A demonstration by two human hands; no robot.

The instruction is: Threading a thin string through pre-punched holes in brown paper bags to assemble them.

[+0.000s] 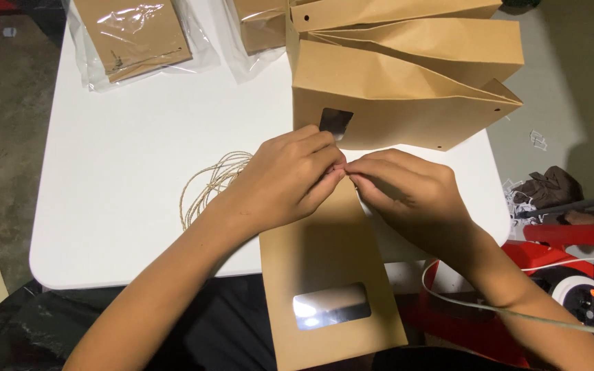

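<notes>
Your two hands meet at the top edge of the flat kraft bag point(328, 275), the landmark here, which lies lengthwise toward you and hangs off the near edge of the white table point(125, 227). Your left hand point(287, 182) curls with fingertips pinched together right at that top edge; your right hand point(407, 196) mirrors it from the other side, its fingers narrowed too. The fingertips of both nearly touch each other. Whether they grip the paper itself or something thin like a piece of twine, you cannot tell, since your fingers cover the spot.

The flat kraft bag is closed up, its clear window point(331, 306) facing up near the end closest to you.

Just left of the bag's top edge, partly under your left wrist, lies a loose coil of twine point(207, 182). Beyond the bag's top edge stand several opened-out kraft bags point(407, 89), already shaped, one with a small window and punched holes showing. Further beyond and to the left lie flat bags in clear plastic sleeves point(135, 34), apparently untouched stock. So, as a judgement, some bags look finished, this one is in hand, and a good supply remains.
</notes>
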